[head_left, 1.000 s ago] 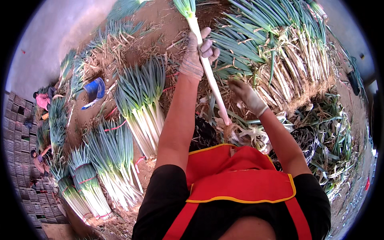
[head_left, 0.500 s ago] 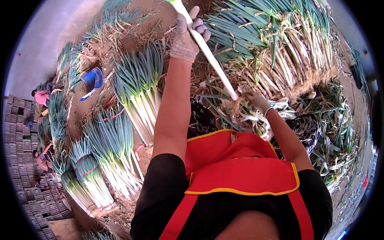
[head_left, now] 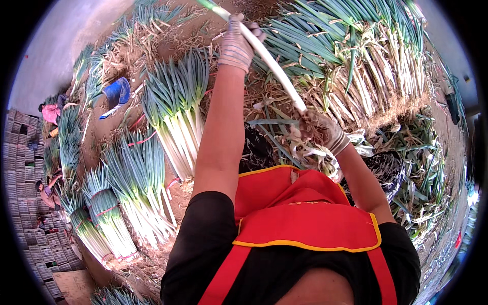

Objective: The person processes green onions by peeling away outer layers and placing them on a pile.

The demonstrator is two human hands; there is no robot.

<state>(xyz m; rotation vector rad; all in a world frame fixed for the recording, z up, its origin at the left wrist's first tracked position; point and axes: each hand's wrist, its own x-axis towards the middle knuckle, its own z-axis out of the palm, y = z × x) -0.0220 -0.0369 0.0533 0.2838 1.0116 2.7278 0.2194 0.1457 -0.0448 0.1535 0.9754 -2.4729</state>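
My gloved left hand (head_left: 237, 47) is closed around a long green onion (head_left: 278, 71), its green top pointing up and left past the fingers. The white stalk slants down to the right. At its lower end my gloved right hand (head_left: 331, 135) grips the root end, where brown roots and dry peelings partly hide the fingers. A large pile of untrimmed green onions (head_left: 371, 66), roots still on, lies just right of my hands.
Peeled green onions (head_left: 178, 122) stand grouped at the left, near tied bundles (head_left: 113, 221). Stripped leaves (head_left: 422, 188) are heaped at the right. A blue container (head_left: 117, 92) lies farther left. Two people (head_left: 50, 195) are beside stacked crates (head_left: 23, 188) at the far left.
My right hand has moved up and closed in on the root end. The stalk's top has shifted left, with my left hand still holding it.
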